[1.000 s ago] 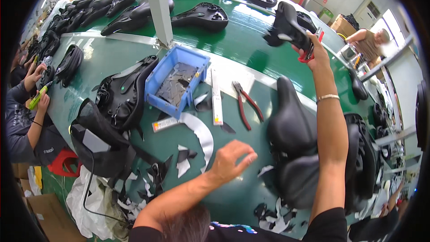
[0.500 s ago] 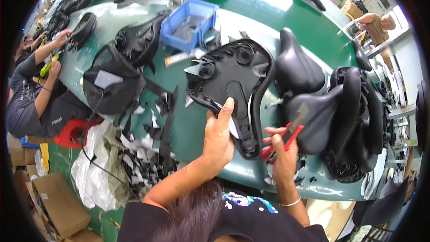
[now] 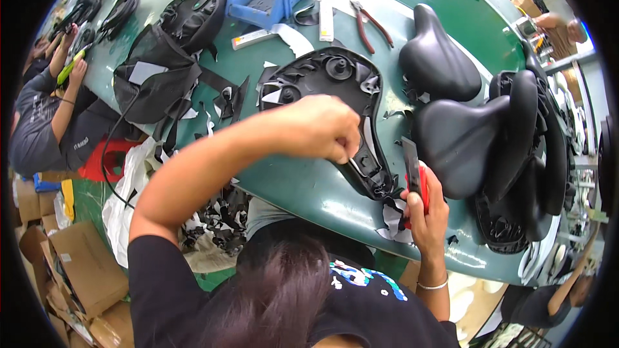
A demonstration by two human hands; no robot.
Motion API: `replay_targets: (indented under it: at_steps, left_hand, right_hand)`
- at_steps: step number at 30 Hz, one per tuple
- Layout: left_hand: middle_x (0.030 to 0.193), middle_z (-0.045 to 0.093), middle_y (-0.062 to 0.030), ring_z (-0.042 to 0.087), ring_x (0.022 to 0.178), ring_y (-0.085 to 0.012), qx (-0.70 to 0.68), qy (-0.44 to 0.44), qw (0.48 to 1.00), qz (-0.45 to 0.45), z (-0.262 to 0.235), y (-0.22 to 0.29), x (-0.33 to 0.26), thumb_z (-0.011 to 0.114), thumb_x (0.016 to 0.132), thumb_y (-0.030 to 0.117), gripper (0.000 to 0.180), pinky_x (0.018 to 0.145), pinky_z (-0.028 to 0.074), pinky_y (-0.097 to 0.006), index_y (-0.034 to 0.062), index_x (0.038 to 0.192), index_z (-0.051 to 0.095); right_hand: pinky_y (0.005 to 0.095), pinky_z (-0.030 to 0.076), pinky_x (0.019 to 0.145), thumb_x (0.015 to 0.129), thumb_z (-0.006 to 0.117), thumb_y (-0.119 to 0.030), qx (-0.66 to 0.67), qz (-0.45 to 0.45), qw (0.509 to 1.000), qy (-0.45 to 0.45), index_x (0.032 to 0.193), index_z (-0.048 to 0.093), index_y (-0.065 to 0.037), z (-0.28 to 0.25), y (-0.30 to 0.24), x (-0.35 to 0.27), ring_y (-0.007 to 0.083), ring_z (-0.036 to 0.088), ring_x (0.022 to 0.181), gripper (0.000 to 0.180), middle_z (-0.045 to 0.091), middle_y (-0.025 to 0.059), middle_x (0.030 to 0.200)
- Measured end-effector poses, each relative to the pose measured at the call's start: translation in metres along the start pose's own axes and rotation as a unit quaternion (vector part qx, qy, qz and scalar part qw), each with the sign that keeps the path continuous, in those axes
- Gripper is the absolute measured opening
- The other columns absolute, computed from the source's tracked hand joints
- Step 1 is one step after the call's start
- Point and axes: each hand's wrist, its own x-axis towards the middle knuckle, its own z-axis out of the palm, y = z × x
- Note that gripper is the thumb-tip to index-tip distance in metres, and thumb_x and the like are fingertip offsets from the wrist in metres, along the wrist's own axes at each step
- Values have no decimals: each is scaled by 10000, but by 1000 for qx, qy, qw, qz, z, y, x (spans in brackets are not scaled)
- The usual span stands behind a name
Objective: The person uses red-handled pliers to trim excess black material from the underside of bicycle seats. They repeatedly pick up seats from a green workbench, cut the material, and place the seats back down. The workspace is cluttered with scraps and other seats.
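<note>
A black bicycle saddle (image 3: 309, 80) lies underside up on the green table, its folded cover edge and inner ribs showing. My left hand (image 3: 322, 129) is closed above its middle, thumb and fingers pinched together; what they grip, if anything, is hidden. In my right hand (image 3: 429, 209) is a utility knife (image 3: 413, 171) with a red handle, held with its blade upward beside the saddle's narrow nose. Cover scraps (image 3: 393, 216) lie by the nose. Beyond the saddle rest red-handled pliers (image 3: 371, 26).
Finished-looking black saddles (image 3: 454, 145) crowd the right side. A blue bin (image 3: 271, 0) with dark pieces stands at the back. At left lie a black cover (image 3: 155, 84) and offcuts. A co-worker (image 3: 48, 113) sits there, and cardboard boxes (image 3: 90, 277) are on the floor.
My left hand has let go of the saddle's edge and risen over it, elbow swung out. The right hand holds the knife more upright. Pliers now show beyond the saddle. The whole view has shifted.
</note>
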Motion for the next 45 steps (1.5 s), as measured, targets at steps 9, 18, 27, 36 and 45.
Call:
replay_targets:
  at_steps: [9, 18, 27, 36, 45]
  left_hand:
    - [731, 634, -42, 593, 681, -163, -167, -89, 979, -81, -15, -31, 34, 730, 636, 150, 195, 619, 460, -318, 58, 807, 736]
    - [747, 641, -57, 602, 710, -155, -211, 28, 975, -66, -6, -35, 24, 716, 727, 157, 125, 646, 469, -294, 45, 781, 709]
    - [955, 638, -101, 646, 849, -196, -639, 182, 689, -288, 90, 55, -51, 595, 932, 355, 470, 697, 511, -295, -30, 1196, 538]
    - [924, 652, -226, 613, 928, -382, -95, 260, 911, -305, 23, -9, -63, 499, 921, 429, 492, 779, 463, -434, -8, 1135, 568]
    - [849, 611, -35, 540, 813, -108, -14, 556, 720, -415, 21, 10, -61, 676, 878, 253, 278, 724, 447, -333, 42, 1025, 573]
  right_hand:
    - [341, 420, 482, 761, 720, -115, -287, -242, 917, -136, 1303, 552, -165, 20, -33, 48, 197, 501, 520, 570, 460, 46, 659]
    - [380, 409, 457, 828, 675, -193, -393, -113, 874, -261, 1362, 483, -224, -16, -49, 24, 257, 525, 484, 569, 485, 86, 649]
    - [321, 517, 776, 837, 644, -43, 16, 104, 993, -62, 1267, 497, -18, 6, -13, 23, 197, 654, 863, 455, 670, 173, 1039]
    - [188, 435, 514, 946, 504, -116, 144, 38, 985, 85, 1297, 397, -13, 16, -14, 20, 58, 529, 660, 381, 605, 46, 879]
    - [291, 495, 756, 926, 566, -137, 92, 61, 993, -46, 1327, 422, -4, 34, -9, 27, 150, 633, 819, 447, 635, 142, 1140]
